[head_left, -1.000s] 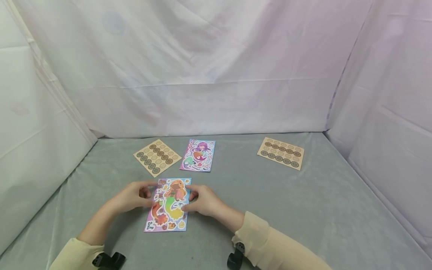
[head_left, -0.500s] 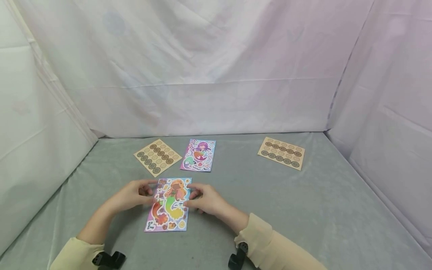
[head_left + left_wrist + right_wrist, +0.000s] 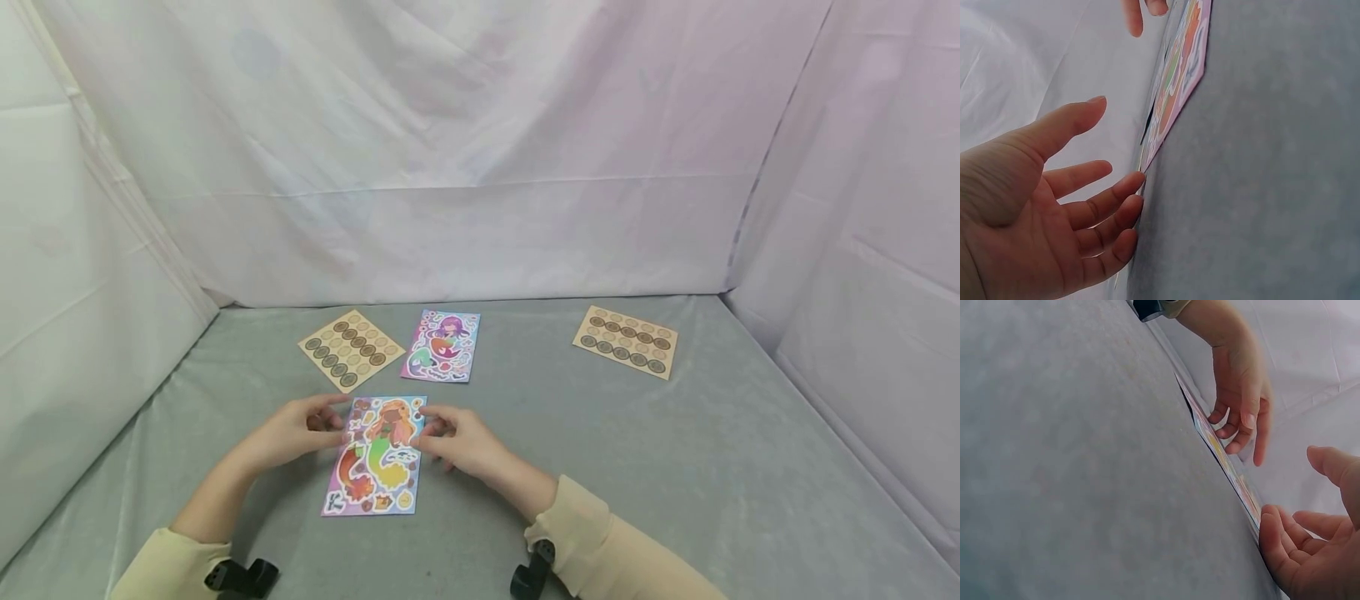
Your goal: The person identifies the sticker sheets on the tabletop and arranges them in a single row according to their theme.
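A colourful mermaid sticker sheet (image 3: 378, 467) lies flat on the grey cloth in the head view. Beside its left edge is the left hand (image 3: 296, 433), fingers apart and loosely bent. The right hand (image 3: 465, 442) is at the sheet's upper right edge in a like pose. In the left wrist view the left hand (image 3: 1054, 206) has its thumb raised off the sheet (image 3: 1175, 87), its lower fingertips near the sheet's corner. The right wrist view shows the right hand (image 3: 1316, 537) with its thumb lifted and fingertips by the sheet's end. Neither hand pinches the sheet.
Behind the hands lie a tan sheet of round stickers (image 3: 351, 350) and a smaller purple mermaid sheet (image 3: 442, 346). Another tan sheet (image 3: 626, 340) lies farther right. White curtains (image 3: 465, 167) enclose the back and sides.
The right hand has drawn slightly right, its thumb moving off the sheet's face to the edge. The left thumb has shifted slightly away from the near part of the sheet; the sheet has barely moved.
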`<state>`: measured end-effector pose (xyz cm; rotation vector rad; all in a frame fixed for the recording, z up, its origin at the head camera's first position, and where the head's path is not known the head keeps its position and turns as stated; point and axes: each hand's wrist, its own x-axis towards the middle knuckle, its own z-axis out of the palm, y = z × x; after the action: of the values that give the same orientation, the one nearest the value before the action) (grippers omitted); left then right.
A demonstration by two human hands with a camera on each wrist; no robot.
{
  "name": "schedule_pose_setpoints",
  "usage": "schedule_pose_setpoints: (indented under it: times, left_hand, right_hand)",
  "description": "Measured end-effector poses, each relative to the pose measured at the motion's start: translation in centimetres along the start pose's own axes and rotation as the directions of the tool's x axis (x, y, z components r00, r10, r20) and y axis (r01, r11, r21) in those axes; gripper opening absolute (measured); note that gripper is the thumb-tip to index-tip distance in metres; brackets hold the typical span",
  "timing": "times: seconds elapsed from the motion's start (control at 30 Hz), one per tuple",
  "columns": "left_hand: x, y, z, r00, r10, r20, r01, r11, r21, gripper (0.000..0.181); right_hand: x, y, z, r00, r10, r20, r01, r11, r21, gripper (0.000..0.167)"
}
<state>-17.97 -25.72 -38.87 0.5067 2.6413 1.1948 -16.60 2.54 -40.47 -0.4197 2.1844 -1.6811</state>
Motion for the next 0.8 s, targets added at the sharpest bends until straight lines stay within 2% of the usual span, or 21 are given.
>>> schedule_pose_setpoints:
  times: [0.27,0.53,0.73,0.8]
  left_hand:
    - [0.1,0.1,0.0,0.998,-0.03,-0.059,0.03,1.0,-0.008,0.068]
    - [0.3,0.5,0.1,0.994,-0.013,-0.105,0.011,1.0,-0.024,0.069]
    - [0.9,0.4,0.4,0.987,-0.028,-0.161,0.026,1.0,-0.014,0.071]
    - [1.1,0.5,0.4,0.984,-0.015,-0.176,0.01,0.999,-0.031,0.072]
  right_hand:
    - [0.1,-0.3,-0.4,0.999,0.004,-0.034,-0.005,1.0,-0.021,0.05]
    - [0.2,-0.4,-0.8,0.998,0.006,-0.07,-0.007,1.0,-0.016,0.048]
    - [0.5,-0.5,-1.1,0.996,-0.008,-0.091,0.007,1.0,-0.007,0.047]
    - [0.5,-0.6,-1.3,0.995,-0.016,-0.098,0.016,1.0,-0.002,0.047]
